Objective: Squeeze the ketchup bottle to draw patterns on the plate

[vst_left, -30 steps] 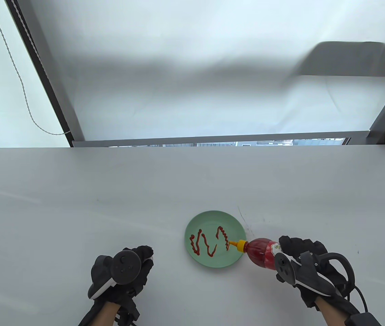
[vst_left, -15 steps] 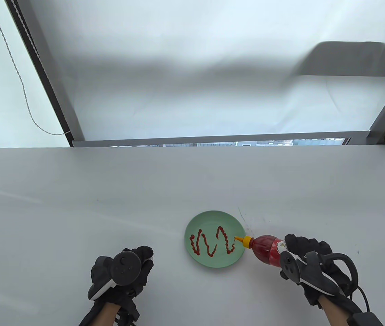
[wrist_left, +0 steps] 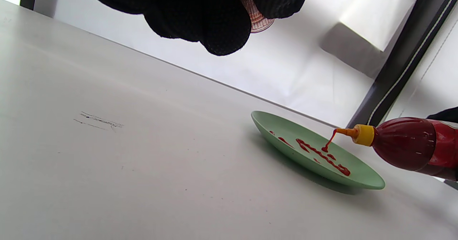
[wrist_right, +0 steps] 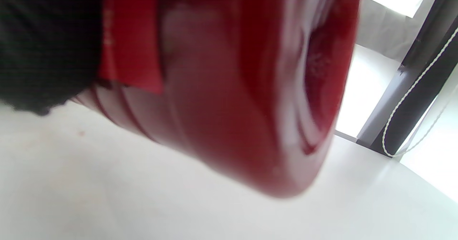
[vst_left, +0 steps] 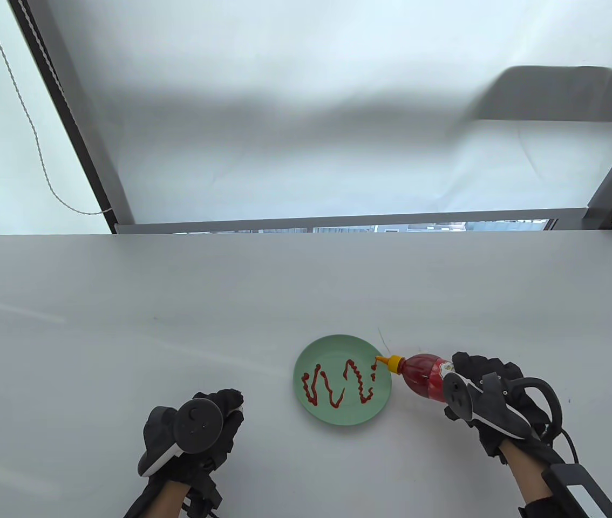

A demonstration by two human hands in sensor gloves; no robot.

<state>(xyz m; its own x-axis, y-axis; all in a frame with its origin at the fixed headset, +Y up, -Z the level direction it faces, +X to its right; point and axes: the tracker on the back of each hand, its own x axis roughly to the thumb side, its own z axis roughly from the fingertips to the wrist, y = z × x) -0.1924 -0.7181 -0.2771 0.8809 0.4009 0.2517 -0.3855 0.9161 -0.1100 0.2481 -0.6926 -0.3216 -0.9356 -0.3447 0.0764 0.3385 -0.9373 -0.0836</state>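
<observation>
Lower left of the table view: left hand (vst_left: 190, 434) resting on the table (vst_left: 176, 324), fingers curled, holding nothing. Lower centre: plate (vst_left: 321, 413) with ketchup squiggles (vst_left: 338, 384). Lower right: right hand (vst_left: 492, 399), fingers wrapped around the bottle (vst_left: 419, 373), nozzle (vst_left: 382, 359) over the plate's right rim.

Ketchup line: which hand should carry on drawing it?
Right hand: it grips the bottle, nozzle over the plate rim, ketchup flowing. Left hand is off to the side.

white table (vst_left: 176, 324) carries green plate (vst_left: 333, 418).
</observation>
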